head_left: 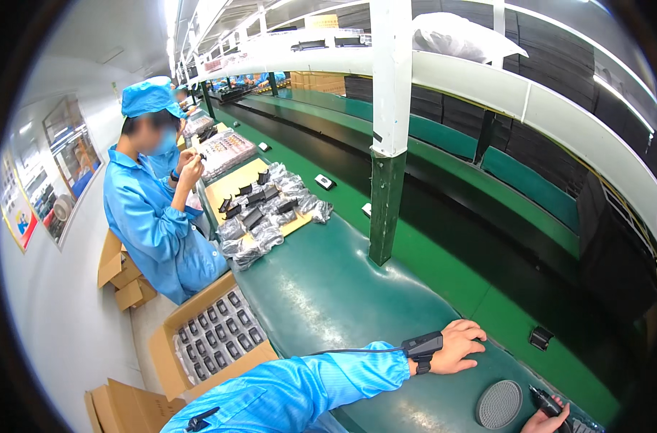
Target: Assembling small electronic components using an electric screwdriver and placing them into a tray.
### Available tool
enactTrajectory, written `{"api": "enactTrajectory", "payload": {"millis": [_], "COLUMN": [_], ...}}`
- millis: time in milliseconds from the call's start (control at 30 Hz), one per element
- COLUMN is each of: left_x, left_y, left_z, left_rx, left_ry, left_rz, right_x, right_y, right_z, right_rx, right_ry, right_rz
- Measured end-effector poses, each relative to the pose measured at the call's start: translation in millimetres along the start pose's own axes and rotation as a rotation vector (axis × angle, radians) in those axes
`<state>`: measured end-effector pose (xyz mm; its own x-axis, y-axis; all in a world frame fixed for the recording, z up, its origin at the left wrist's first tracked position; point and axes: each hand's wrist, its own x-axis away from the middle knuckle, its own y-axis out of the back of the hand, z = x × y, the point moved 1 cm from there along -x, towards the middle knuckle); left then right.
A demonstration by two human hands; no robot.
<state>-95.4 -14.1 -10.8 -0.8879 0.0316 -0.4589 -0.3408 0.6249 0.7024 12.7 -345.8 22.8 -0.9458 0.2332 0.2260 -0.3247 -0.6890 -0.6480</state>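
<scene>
My left hand [457, 348] lies on the green table mat [307, 296] near its far edge, fingers spread, with nothing in it. A small black device is strapped to that wrist, and a cable runs along the blue sleeve. At the lower right edge, my right hand [546, 420] is closed around a dark, stubby cylindrical object [545, 400]; its kind cannot be made out. Between the hands lies a grey round disc [499, 404] with a dotted surface. Beyond the mat, a small black plastic part [540, 338] sits on the green strip.
An open carton [171, 353] with rows of black parts stands at the left. Bagged black parts [260, 209] cover a board further along the bench. A co-worker in blue [159, 195] handles a small piece there. A green-and-white post [387, 144] rises beside the table.
</scene>
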Motion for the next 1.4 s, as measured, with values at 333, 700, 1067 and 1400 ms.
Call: {"api": "enactTrajectory", "payload": {"millis": [333,700,1067,1400], "left_x": [-1,-1,1,-7], "left_y": [2,3,3,-1], "left_z": [-2,-1,-1,11], "left_rx": [0.003,0.007,0.002,0.072], "left_ry": [-0.009,-0.010,0.004,-0.001], "left_rz": [-0.019,-0.001,0.009,-0.175], "right_x": [-30,-16,-28,-32], "right_y": [31,15,27,30], "right_z": [-4,-3,-7,-10], "right_rx": [-0.027,-0.055,-0.098,0.075], "right_ry": [-0.001,-0.015,-0.032,0.110], "right_rz": [0.092,0.059,0.096,0.061]}}
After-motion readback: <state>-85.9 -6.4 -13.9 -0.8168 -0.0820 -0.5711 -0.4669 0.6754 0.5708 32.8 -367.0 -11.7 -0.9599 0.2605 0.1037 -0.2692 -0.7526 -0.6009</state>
